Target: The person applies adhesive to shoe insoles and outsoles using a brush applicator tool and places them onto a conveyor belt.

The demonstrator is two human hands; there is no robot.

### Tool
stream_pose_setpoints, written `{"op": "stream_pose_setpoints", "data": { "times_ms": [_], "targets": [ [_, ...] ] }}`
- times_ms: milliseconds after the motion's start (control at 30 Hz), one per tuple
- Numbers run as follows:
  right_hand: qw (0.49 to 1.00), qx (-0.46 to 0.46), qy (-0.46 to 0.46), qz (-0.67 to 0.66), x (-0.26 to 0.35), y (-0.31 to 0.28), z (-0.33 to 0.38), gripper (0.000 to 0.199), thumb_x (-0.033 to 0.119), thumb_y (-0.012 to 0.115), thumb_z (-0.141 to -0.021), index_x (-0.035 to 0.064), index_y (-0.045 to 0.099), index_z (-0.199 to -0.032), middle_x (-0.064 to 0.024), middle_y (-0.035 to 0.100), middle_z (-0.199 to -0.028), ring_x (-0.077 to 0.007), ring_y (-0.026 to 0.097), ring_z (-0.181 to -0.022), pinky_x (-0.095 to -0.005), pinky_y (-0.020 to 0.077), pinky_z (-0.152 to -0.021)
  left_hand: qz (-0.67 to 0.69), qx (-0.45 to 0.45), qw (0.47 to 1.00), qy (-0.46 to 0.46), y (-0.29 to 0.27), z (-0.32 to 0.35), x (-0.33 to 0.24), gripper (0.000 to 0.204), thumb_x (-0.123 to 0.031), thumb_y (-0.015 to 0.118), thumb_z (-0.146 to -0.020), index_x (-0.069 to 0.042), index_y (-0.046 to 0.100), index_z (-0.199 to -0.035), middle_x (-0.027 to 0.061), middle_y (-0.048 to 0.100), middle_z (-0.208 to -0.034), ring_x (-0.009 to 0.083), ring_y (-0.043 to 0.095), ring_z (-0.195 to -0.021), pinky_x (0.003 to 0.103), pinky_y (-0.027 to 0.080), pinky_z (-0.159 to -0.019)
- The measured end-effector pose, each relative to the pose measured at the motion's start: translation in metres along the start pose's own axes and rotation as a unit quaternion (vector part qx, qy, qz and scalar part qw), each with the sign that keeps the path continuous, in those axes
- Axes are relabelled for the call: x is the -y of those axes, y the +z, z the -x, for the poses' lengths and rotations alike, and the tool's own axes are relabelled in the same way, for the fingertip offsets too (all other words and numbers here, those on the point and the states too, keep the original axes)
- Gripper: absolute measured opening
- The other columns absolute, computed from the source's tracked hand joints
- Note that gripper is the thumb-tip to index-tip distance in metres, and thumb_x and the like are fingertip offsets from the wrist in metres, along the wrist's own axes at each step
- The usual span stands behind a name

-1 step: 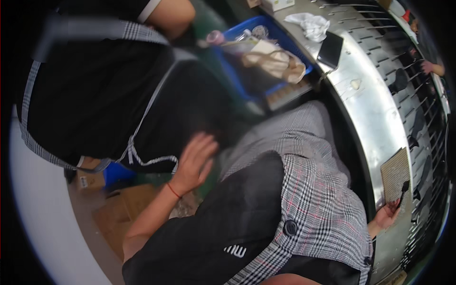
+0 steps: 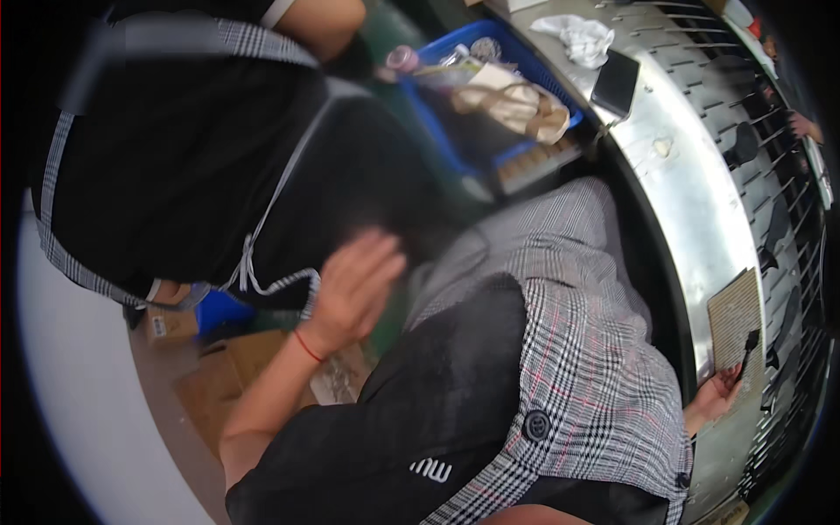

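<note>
Beside the slatted rack, the shiny metal counter carries a tan ribbed sheet, and while the blurred left hand hangs outstretched, seemingly empty, the right hand pinches, over that sheet, a small dark piece (likely light and stiff, best gripped by its narrow end).

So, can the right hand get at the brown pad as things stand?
Likely yes: the right hand is at the brown pad, nothing visibly blocking it, though it seems to hold a black tool.
</note>
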State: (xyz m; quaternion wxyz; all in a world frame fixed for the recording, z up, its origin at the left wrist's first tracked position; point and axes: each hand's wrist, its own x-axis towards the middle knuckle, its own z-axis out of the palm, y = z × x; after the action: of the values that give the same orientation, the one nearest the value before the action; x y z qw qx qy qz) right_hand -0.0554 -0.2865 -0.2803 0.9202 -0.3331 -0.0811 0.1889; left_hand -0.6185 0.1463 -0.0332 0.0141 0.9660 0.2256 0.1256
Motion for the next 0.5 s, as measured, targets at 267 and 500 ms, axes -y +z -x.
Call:
{"op": "stream_pose_setpoints", "data": {
  "times_ms": [267,500],
  "targets": [
    [0.998,-0.035,-0.015,-0.042,-0.018,0.000,-0.006,0.039,0.015,0.044,-0.099,-0.0176,0.048,-0.120,-0.0249,0.056,-0.123,-0.0242,0.055,-0.100,-0.0345,0.0428,-0.091,-0.274,-0.121,0.921,0.250,-0.057,-0.146,-0.098,0.053,-0.028,0.056,-0.086,-0.006,0.050,-0.133,0.0140,0.039,-0.144,0.0339,0.035,-0.133,0.047,0.026,-0.110],
    [0.994,-0.001,-0.024,-0.107,-0.037,-0.001,-0.012,0.035,0.014,0.043,-0.099,-0.0142,0.053,-0.116,-0.0254,0.058,-0.120,-0.0252,0.057,-0.103,-0.0340,0.0431,-0.094,-0.416,0.273,0.856,0.136,-0.029,-0.173,-0.038,0.041,-0.022,0.052,-0.086,0.001,0.054,-0.120,0.0155,0.058,-0.120,0.0299,0.054,-0.114,0.044,0.040,-0.097]
  ]
}}
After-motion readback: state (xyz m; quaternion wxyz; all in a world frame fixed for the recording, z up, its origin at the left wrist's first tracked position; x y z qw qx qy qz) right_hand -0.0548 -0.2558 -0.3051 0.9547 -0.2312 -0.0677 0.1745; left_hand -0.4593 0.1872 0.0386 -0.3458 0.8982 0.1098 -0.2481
